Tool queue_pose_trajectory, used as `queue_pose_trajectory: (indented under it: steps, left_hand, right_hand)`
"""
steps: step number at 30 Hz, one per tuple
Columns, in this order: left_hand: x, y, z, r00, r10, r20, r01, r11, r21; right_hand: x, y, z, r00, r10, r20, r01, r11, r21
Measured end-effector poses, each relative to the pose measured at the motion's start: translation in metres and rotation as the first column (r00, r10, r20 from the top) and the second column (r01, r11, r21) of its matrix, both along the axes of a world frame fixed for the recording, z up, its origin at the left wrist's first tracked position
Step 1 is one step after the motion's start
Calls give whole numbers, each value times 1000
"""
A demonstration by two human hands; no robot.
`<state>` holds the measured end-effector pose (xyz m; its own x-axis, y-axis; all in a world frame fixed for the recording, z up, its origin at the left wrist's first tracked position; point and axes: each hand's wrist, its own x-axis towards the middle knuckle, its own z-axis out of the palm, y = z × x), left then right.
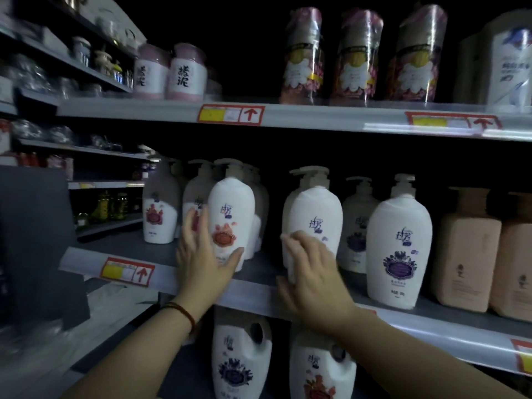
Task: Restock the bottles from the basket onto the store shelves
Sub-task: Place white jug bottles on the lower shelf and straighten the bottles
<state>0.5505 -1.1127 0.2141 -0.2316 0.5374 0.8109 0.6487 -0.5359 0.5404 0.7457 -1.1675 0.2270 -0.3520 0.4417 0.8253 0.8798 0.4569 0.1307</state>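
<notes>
On the middle shelf (pixel 253 295) stands a white pump bottle with a red flower label (pixel 231 214); my left hand (pixel 201 254) grips its lower part, fingers on its left side and thumb across the front. A white pump bottle with a purple label (pixel 313 217) stands to its right, and my right hand (pixel 311 277) holds its base with fingers curled over the front. Another purple-label pump bottle (pixel 398 249) stands at the shelf's front edge further right. The basket is not in view.
More white pump bottles (pixel 161 214) stand behind and left. Peach square bottles (pixel 469 254) fill the right end. White jugs (pixel 241 361) sit on the shelf below. Wrapped cylinders (pixel 359 56) and pink-lidded jars (pixel 187 72) line the top shelf (pixel 316 116). A side aisle rack (pixel 109 182) lies left.
</notes>
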Motion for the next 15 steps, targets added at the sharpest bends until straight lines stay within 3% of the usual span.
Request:
queue_pose_trajectory:
  steps: [1, 3, 6, 9, 12, 15]
  left_hand:
    - [-14, 8, 1, 998, -44, 51, 49, 995, -88]
    - [-32, 23, -1, 976, -182, 122, 211, 935, -285]
    - [-38, 37, -12, 963, -243, 121, 271, 865, -423]
    - [-39, 47, -16, 955, -246, 168, 294, 870, -397]
    - [-38, 39, -16, 947, -298, 117, 320, 864, -388]
    - [-40, 32, -16, 943, -325, 70, 326, 864, -383]
  right_hand:
    - [-17, 4, 4, 998, 61, -1, -61, 994, -95]
    - [-51, 19, 10, 981, 84, -172, -139, 930, -339]
    - [-83, 47, 17, 896, -75, -438, -225, 772, -594]
    - [-90, 60, 13, 779, -153, -609, -345, 705, -619]
    - [-90, 61, 2, 763, -167, -625, -280, 786, -552]
    - [-89, 61, 0, 764, -132, -632, -290, 805, -518]
